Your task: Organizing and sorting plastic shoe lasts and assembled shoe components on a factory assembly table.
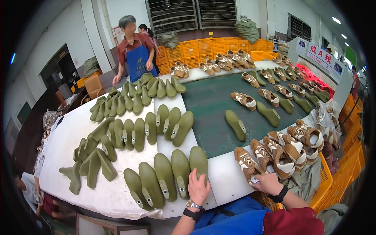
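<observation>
The left fingers point(193, 177) cover the heel end of an olive shoe last point(199, 158), so their hold underneath cannot be told. The right fingers point(260, 185) hide part of a brown sneaker's point(246, 161) heel; whether they close on it is unclear. Below the left fingers, the left forearm point(185, 224) and blue apron point(231, 216) run off the lower edge. Ahead and right of the right fingers, a clear plastic bag point(322, 114) veils its contents. Far ahead of the left fingers, a co-worker's point(136, 58) face is blurred and that body partly hides another person point(144, 28) behind.
</observation>
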`<state>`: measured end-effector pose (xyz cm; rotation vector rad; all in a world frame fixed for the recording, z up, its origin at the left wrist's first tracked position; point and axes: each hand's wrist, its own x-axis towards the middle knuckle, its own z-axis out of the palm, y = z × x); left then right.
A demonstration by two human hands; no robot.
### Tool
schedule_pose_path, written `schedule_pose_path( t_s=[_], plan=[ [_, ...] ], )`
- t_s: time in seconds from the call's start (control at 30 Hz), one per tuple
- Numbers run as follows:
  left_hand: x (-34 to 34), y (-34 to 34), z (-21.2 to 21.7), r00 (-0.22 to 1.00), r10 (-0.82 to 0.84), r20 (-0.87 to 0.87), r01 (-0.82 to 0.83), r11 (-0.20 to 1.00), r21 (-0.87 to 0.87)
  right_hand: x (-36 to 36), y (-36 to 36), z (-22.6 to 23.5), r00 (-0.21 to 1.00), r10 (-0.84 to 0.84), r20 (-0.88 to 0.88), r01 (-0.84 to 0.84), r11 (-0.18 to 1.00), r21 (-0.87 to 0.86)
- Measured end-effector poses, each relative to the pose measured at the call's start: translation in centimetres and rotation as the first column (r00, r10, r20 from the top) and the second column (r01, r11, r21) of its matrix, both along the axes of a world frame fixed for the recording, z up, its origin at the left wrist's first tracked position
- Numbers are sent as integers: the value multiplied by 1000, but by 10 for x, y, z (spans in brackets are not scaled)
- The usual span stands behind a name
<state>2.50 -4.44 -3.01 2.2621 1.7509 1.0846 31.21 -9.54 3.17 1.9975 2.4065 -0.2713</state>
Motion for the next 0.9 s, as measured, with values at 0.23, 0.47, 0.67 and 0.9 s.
schedule_pose_path(
  t_s=[0.23,0.47,0.67,0.9],
  plan=[
    [-2,0,-1,1000,-3,-1,3,1000,16,3,-4,-22,994,108,23,-107,993,-39],
    [-1,2,-4,1000,6,10,-5,1000,-17,-23,11,49,913,247,-324,-281,958,-63],
    [-2,2,-3,1000,12,21,-11,1000,-24,-30,49,149,848,57,-527,-357,796,-488],
    [-4,3,-4,999,9,34,-7,999,-33,-41,139,203,776,-15,-630,-316,856,-409]
  ],
)
